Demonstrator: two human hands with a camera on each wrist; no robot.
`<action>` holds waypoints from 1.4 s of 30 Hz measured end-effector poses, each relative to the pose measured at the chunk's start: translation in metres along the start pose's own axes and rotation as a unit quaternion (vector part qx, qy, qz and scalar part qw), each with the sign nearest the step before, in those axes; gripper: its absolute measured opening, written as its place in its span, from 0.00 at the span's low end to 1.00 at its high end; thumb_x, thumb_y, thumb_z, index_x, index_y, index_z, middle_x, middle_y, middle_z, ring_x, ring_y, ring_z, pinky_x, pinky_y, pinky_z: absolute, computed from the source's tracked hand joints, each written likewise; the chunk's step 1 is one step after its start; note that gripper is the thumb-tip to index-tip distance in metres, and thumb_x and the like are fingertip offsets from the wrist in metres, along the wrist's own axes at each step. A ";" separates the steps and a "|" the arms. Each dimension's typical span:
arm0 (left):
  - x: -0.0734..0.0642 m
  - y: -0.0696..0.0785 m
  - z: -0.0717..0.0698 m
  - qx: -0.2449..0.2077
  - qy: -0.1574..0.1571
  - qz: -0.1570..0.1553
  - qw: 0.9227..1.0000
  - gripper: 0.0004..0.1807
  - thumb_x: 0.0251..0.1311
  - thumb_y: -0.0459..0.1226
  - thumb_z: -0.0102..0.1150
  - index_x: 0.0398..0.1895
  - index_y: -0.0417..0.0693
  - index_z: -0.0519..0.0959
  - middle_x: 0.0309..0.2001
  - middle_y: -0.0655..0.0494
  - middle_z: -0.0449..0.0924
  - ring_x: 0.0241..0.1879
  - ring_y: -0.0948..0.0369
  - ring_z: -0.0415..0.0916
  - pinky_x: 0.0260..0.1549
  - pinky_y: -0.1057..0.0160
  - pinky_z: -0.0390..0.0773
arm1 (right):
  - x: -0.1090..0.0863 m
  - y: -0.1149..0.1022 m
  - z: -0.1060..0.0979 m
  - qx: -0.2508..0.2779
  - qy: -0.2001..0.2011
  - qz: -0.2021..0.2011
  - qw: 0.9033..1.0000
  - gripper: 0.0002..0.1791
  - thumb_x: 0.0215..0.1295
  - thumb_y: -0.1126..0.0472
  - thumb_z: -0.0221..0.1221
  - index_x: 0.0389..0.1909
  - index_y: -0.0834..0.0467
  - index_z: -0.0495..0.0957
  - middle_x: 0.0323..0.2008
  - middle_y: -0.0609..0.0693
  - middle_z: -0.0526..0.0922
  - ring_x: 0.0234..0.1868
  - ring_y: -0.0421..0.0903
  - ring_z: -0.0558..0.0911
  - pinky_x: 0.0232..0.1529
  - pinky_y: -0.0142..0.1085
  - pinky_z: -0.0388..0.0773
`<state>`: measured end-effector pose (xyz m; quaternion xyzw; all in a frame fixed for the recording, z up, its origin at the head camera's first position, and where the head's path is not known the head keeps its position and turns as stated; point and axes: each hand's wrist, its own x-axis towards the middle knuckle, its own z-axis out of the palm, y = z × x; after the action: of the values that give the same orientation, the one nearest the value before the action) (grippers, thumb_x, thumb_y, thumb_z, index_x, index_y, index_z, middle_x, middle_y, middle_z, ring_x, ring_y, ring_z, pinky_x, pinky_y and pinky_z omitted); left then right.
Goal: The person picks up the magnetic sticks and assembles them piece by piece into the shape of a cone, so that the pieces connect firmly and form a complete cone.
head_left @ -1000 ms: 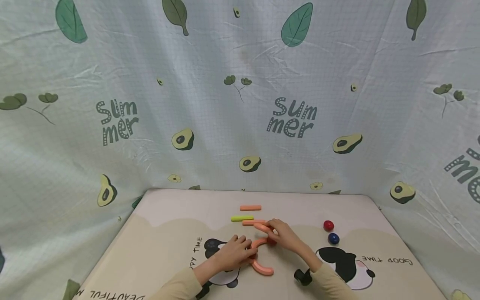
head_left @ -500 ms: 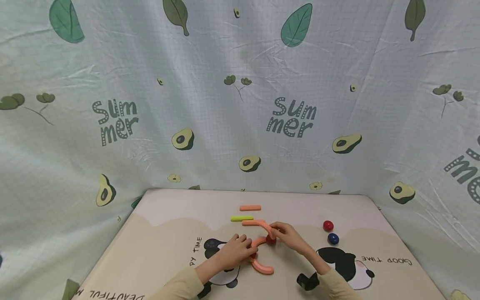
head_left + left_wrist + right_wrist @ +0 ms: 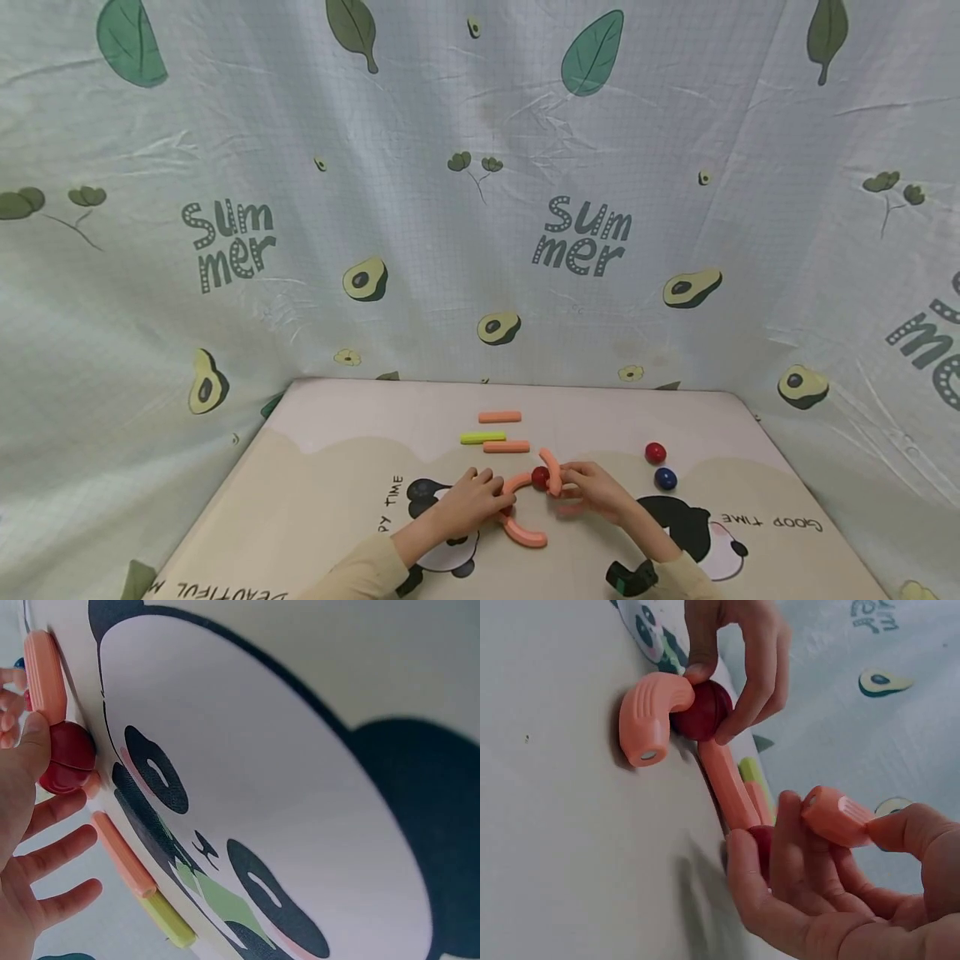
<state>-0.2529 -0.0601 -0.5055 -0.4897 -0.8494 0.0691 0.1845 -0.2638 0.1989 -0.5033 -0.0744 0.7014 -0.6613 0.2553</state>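
My left hand (image 3: 474, 504) pinches a red ball (image 3: 703, 711) between thumb and fingertip. Two curved orange rods meet at that ball: a lower one (image 3: 523, 535), with a silvery disc in its free end, and an upper one (image 3: 516, 482). At the upper rod's far end sits a second red ball (image 3: 540, 477). My right hand (image 3: 600, 492) holds another curved orange rod (image 3: 836, 816), its thumb on one end and fingers along the other side. In the head view this rod overlaps the second ball's right side.
Beyond the hands lie two straight orange rods, a far one (image 3: 500, 417) and a nearer one (image 3: 506, 447), with a yellow-green rod (image 3: 483, 437) between. To the right sit a loose red ball (image 3: 656, 453) and a blue ball (image 3: 665, 478). A patterned curtain (image 3: 420, 208) hangs behind the table.
My right hand has brought its curved rod away from the straight rods, nearer to me, and turned it more upright beside the second red ball. My left hand stays in place.
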 end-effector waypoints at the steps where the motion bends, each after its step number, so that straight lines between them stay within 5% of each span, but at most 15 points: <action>1: 0.000 0.000 0.000 -0.005 -0.003 -0.001 1.000 0.12 0.56 0.53 0.47 0.41 0.63 0.71 0.31 0.63 0.72 0.29 0.66 0.63 0.25 0.71 0.56 | -0.002 0.001 0.000 0.004 -0.001 0.008 1.000 0.29 0.67 0.55 0.45 0.57 0.76 0.58 0.44 0.54 0.75 0.41 0.43 0.78 0.43 0.45 0.77; 21: -0.002 0.001 0.004 -0.013 0.010 -0.001 1.000 0.11 0.57 0.51 0.49 0.42 0.64 0.71 0.31 0.64 0.71 0.28 0.66 0.62 0.25 0.72 0.54 | -0.018 0.016 -0.004 0.064 -0.014 0.100 0.993 0.19 0.66 0.61 0.45 0.50 0.71 0.69 0.35 0.50 0.82 0.38 0.43 0.81 0.43 0.46 0.77; 42: -0.001 -0.002 0.002 -0.026 0.011 0.003 1.000 0.12 0.58 0.51 0.46 0.43 0.62 0.71 0.31 0.63 0.70 0.29 0.66 0.61 0.26 0.72 0.54 | -0.016 0.013 -0.004 0.022 -0.005 0.127 0.992 0.17 0.66 0.65 0.43 0.48 0.72 0.70 0.34 0.56 0.83 0.36 0.44 0.83 0.38 0.39 0.78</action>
<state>-0.2547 -0.0618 -0.5075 -0.4978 -0.8472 0.0428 0.1808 -0.2488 0.2114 -0.5119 0.0177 0.6890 -0.6388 0.3420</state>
